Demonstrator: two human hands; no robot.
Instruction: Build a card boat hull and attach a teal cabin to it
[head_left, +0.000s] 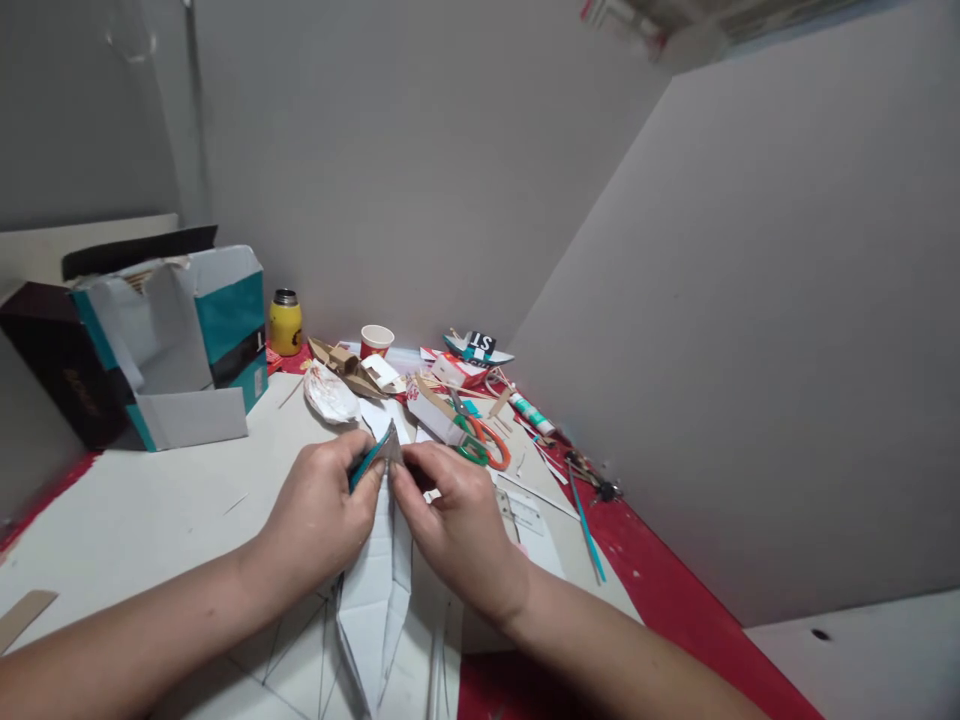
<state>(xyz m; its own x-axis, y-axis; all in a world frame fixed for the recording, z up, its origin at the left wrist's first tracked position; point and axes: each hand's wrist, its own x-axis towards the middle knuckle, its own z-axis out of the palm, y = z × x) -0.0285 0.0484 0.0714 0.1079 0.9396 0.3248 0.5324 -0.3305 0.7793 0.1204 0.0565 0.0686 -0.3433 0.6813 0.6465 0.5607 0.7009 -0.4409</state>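
A long folded cardboard boat shape (371, 590), white inside with teal on its outer side, points away from me and tapers at both ends. My left hand (322, 500) is closed on its left side near the far tip, thumb inside and fingers against the teal face. My right hand (454, 515) is closed too, pinching the right side of the same tip. The two thumbs nearly meet there, and the tip's greyish surface shows between them. Just beyond my right hand lie scissors (495, 445) with orange and green handles.
An opened teal and white carton (225, 330) stands at the left, near a yellow bottle (285, 325). At the back are a paper cup (376, 340), a smaller boat-shaped piece (480, 350) and cardboard scraps. A glue tube (532, 413) and clear ruler (525, 513) lie at right.
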